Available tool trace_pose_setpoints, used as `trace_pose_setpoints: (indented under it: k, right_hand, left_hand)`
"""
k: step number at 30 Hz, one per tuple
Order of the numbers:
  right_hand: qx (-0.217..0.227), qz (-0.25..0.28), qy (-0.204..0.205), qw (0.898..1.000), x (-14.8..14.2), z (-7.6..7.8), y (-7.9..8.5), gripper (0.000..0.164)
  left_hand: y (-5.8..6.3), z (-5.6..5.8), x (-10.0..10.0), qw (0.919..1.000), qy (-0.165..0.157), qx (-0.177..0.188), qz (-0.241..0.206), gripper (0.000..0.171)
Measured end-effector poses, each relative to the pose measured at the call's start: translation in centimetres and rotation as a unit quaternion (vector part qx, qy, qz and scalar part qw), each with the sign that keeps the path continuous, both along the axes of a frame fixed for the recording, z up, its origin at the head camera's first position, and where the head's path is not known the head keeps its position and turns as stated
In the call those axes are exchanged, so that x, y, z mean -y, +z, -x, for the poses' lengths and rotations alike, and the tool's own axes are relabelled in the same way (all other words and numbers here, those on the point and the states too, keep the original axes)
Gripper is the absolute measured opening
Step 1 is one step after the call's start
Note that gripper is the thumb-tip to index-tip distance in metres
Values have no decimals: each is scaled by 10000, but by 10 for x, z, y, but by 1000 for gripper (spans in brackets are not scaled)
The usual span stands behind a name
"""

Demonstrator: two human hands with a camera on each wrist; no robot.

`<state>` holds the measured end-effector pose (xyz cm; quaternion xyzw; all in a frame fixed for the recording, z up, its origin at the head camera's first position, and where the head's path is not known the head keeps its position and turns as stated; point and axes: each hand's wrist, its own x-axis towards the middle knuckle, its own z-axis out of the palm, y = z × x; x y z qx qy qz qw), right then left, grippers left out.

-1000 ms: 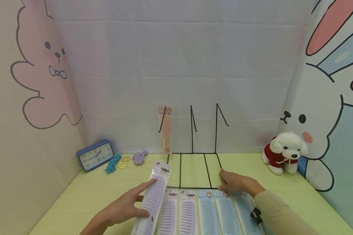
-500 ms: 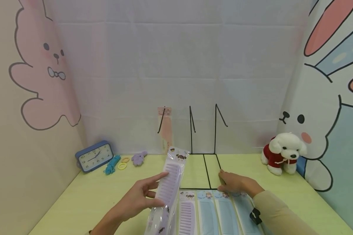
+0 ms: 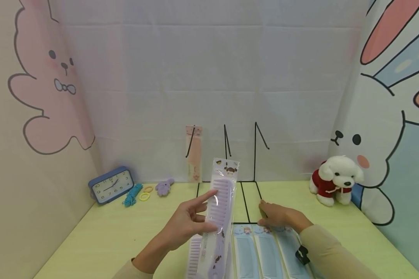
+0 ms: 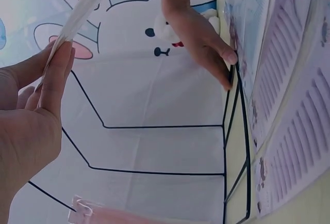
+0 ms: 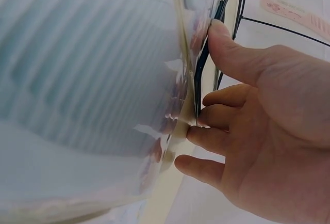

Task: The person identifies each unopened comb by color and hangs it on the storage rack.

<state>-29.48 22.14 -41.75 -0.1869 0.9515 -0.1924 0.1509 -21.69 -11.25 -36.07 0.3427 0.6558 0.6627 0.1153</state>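
Note:
My left hand [image 3: 183,226] pinches a purple comb [image 3: 221,201] in a clear packet, thumb on one face near the edge. The packet tilts upright, its top overlapping the middle hook in the head view; the left wrist view shows it edge-on [image 4: 77,22]. My right hand [image 3: 281,216] grips the front right part of a black wire rack [image 3: 255,162], thumb on the wire in the right wrist view. The rack has three hooks; a packaged pink comb [image 3: 194,155] hangs on the left one. The middle and right hooks carry nothing.
Packaged blue combs [image 3: 247,255] lie in a row before the rack, with purple ones [image 4: 304,126] beside them. A blue clock [image 3: 111,186], blue cord [image 3: 132,195], hair ties [image 3: 144,197] and purple toy [image 3: 164,187] stand left. A plush dog [image 3: 336,180] sits right.
My left hand has carried the packaged purple comb right and upward, from left of the rack to in front of its middle hook. The right hand has stayed on the rack.

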Motion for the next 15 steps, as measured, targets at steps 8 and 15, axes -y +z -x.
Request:
trace_pose_setpoints:
  k: [8, 15]
  right_hand:
    - [5, 70, 52, 10000, 0, 0, 0, 80]
    - [-27, 8, 50, 10000, 1, 0, 1, 61]
  left_hand:
    - [6, 12, -10, 9999, 27, -114, -18, 84]
    - [9, 18, -15, 9999, 39, 94, -87, 85]
